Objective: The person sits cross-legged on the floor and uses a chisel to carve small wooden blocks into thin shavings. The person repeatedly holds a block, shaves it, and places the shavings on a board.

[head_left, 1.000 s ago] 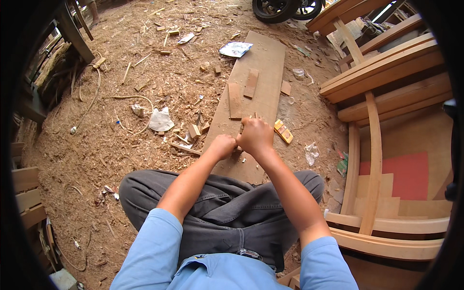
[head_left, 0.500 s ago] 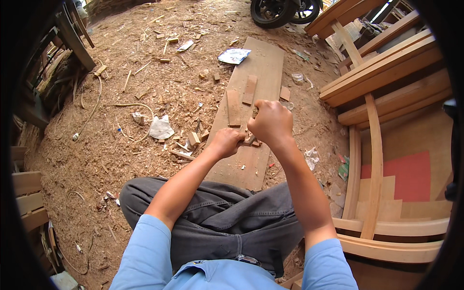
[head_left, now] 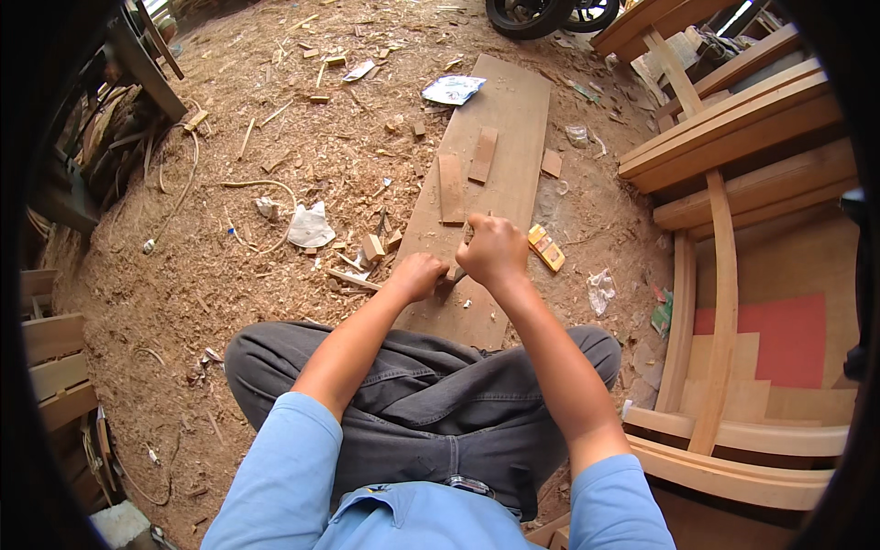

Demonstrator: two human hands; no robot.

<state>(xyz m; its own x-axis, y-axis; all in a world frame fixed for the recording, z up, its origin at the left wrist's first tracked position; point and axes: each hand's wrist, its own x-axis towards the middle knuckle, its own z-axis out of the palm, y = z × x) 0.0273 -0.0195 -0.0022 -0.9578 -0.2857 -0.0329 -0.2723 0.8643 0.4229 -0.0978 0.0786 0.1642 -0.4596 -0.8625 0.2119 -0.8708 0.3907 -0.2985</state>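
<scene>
**Close together, over the near part of a board (head_left: 520,151)**

Curled tightly in left hand (head_left: 421,276), apparently: a small wood piece (head_left: 450,279), just to the left of right hand (head_left: 496,252); long axis impossible to tell. Closed fully in right hand: a thin tool (head_left: 461,274), mostly covered. Below both, stretching lengthwise away from the knees (head_left: 587,353): the same board.

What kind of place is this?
Probably a woodworking workshop: pale brown wood shavings lie scattered around, light brown wooden frames are on the right, and a long, flat brown wooden board lies in the middle.
</scene>
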